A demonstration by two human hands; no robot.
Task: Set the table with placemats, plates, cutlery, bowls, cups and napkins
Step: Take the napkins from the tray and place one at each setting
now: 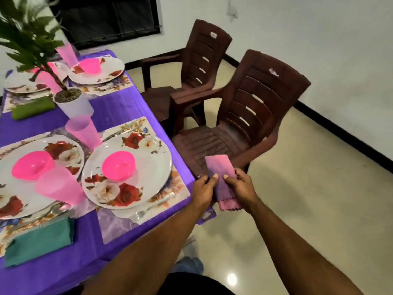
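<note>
While held past the tabletop [110, 116] corner, above the near chair [244, 128] seat: pink napkin [220, 167], folded to a narrow strip, zigzag edge hanging at the lower end.

Left hand [203, 189]: fingers curled on the napkin's left edge, thumb on top, ring visible on 1 finger. Right hand [241, 185]: fingers and thumb pinching the right edge. Napkin clear of the tabletop, just beside its corner.

Tabletop, purple cover, 4 place settings:
- Near right: placemat [119, 228], floral plate [148, 173] with pink bowl [118, 165] on it, fork [153, 206] on the placemat at the plate's near side, pink cup [84, 130] at the far left corner. No napkin at this setting.
- Near left: plate, bowl, cup, and teal napkin [40, 241] lying on the near side.
- Far right: plate with bowl, cup behind it.
- Far left: plate partly hidden by leaves, green napkin [32, 110] on the near side.

Centre: potted plant [72, 101] in a white pot.

Beyond the near chair: 2nd brown chair [197, 60], against the wall below a dark window.
</note>
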